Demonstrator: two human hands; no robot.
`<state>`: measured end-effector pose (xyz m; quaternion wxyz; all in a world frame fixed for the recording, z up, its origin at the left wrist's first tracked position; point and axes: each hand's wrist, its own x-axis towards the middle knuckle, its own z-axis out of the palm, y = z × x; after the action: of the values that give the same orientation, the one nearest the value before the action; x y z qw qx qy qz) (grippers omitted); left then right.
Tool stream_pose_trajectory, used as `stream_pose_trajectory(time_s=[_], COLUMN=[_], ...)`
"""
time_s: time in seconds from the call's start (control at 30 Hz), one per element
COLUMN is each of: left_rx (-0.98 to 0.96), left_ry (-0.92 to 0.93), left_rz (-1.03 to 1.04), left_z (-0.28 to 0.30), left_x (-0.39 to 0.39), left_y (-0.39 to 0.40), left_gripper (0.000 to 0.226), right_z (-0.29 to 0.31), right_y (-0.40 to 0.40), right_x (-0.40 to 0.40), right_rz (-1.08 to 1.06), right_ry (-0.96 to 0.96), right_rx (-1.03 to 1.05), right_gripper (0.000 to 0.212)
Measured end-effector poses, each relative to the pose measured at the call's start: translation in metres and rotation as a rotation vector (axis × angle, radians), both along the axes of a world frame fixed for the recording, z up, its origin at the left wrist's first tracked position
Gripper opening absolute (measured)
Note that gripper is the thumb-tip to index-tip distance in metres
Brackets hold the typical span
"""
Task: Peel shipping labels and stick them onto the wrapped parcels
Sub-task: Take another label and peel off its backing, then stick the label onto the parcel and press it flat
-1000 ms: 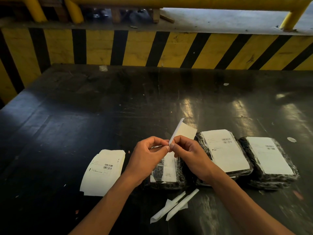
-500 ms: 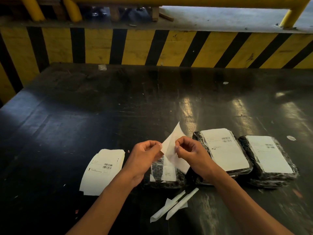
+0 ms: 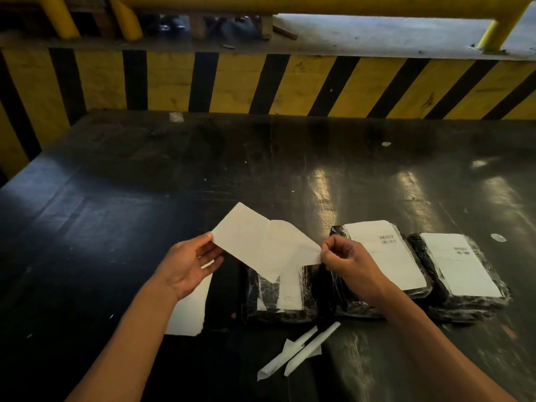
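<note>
My left hand [image 3: 188,265] holds the left corner of a white shipping label [image 3: 246,239], fingers spread. My right hand [image 3: 345,259] pinches the backing sheet [image 3: 293,250] at its right corner. Label and backing are spread apart in a wide V above a black wrapped parcel [image 3: 278,297], which has only a narrow white strip on it. To the right lie two more black wrapped parcels, one [image 3: 385,256] beside my right hand and one [image 3: 461,268] at the far right, each with a white barcode label on top. A stack of labels [image 3: 188,311] lies partly under my left wrist.
Two rolled backing strips [image 3: 298,349] lie on the dark table [image 3: 116,221] near the front. A yellow and black striped barrier [image 3: 261,82] closes the far edge. Small paper scraps [image 3: 497,237] dot the right side.
My hands have moved apart, left hand going left. The label has peeled open from its backing into a wide spread sheet, where before both hands pinched it close together.
</note>
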<state>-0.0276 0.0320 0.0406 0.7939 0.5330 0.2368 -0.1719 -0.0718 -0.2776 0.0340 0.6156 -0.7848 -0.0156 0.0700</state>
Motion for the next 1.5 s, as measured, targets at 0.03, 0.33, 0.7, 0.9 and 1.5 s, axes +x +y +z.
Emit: stream_pose_trajectory(time_s=[0.03,0.33,0.7,0.9,1.5], left_rx=[0.003,-0.12,-0.088,-0.027,-0.032], left_ry=[0.007,0.081,-0.152,-0.258,-0.248], left_rz=[0.032,0.346,0.425,0.194,0.071], left_z=[-0.003,-0.013,0.018,0.037,0.035], left_x=[0.003,0.021,0.014,-0.005,-0.02], left_y=[0.007,0.034,0.007,-0.032,-0.085], left_gripper=[0.013,0.025,0.026,0.009,0.011], right_z=[0.0,0.002,0.036,0.009,-0.003], right_y=[-0.001,-0.011,-0.002,0.03,0.059], right_x=[0.001,0.011,0.006,-0.016,-0.018], right_rz=[-0.008,-0.213,0.165,0.741,0.007], right_ry=[-0.001,-0.038,-0.109,0.087,-0.369], right_rx=[-0.001,0.064,-0.225,-0.71,-0.445], right_gripper=[0.013,0.014,0.011,0.009,0.041])
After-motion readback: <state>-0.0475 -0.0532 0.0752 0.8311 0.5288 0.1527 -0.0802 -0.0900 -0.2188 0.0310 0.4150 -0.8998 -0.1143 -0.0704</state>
